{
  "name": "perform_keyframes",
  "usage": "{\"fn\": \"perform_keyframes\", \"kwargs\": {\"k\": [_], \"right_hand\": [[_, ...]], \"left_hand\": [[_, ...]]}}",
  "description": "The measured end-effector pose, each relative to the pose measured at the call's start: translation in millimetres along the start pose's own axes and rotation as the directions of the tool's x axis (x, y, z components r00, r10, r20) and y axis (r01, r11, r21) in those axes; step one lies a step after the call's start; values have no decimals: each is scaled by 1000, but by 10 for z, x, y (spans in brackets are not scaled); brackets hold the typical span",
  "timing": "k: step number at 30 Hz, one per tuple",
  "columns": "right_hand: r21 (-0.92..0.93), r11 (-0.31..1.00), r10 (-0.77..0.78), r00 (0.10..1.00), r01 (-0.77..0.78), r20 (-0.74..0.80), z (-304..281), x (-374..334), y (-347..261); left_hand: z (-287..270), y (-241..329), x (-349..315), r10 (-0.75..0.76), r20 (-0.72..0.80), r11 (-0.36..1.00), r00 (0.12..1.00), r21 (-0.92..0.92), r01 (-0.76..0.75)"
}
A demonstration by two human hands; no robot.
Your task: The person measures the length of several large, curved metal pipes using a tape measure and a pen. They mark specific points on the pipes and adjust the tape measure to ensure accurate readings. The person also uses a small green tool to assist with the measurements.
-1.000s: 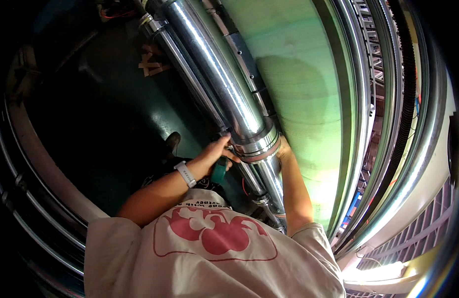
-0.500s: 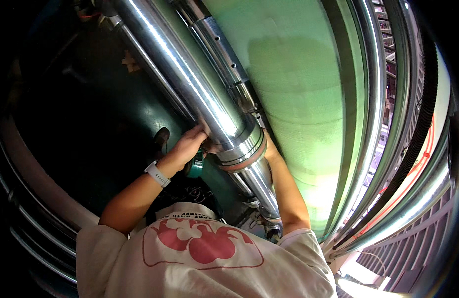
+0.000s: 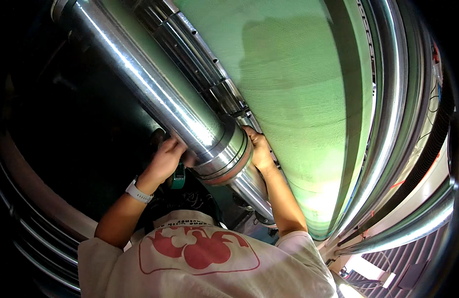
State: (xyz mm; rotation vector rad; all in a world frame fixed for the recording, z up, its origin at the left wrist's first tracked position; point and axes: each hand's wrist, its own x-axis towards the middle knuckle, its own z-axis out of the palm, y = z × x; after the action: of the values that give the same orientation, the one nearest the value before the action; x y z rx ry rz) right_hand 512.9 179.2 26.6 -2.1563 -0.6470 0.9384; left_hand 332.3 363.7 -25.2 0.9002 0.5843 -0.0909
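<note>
A thick polished steel roller [image 3: 155, 89] lies slantwise in front of me, from far left down toward my chest. It ends in a grooved collar [image 3: 223, 158], with a thinner shiny shaft [image 3: 254, 187] beyond. My left hand [image 3: 166, 156] is closed against the roller's left side just before the collar; its fingertips are partly hidden beneath and slightly blurred. On the opposite side my right hand [image 3: 259, 146] grips the collar's edge, thumb side up, with some fingers out of sight behind the metal.
A slim metal shaft with small holes [image 3: 202, 47] runs parallel on the right. Past it is a wide green sheet-covered drum [image 3: 299, 99] with a dark stripe. Bright curved rails [image 3: 395, 84] and a black ribbed hose [image 3: 435, 126] bend along the right. A dark floor lies at left.
The roller and its collar have shifted left in the view, and both hands with them. The right hand, mostly hidden behind the collar before, now shows at its side. The background has shifted too.
</note>
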Motion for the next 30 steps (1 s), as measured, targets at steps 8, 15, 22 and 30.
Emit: {"fn": "perform_keyframes", "kwargs": {"k": [8,15,22,30], "right_hand": [[63,995,70,997,-72,21,-14,-16,-95],[387,903,175,982,-186,65,45,-42,-2],[480,839,232,967,-255,107,30,-87,78],[81,996,15,999,-19,48,-27,-66,-57]], "left_hand": [[-2,15,5,87,-34,984,996,160,-81],[-231,732,-149,-14,282,768,959,618,-171],[-107,1985,-178,-5,561,525,828,706,-475],[247,1929,334,53,740,-113,670,671,-732]]}}
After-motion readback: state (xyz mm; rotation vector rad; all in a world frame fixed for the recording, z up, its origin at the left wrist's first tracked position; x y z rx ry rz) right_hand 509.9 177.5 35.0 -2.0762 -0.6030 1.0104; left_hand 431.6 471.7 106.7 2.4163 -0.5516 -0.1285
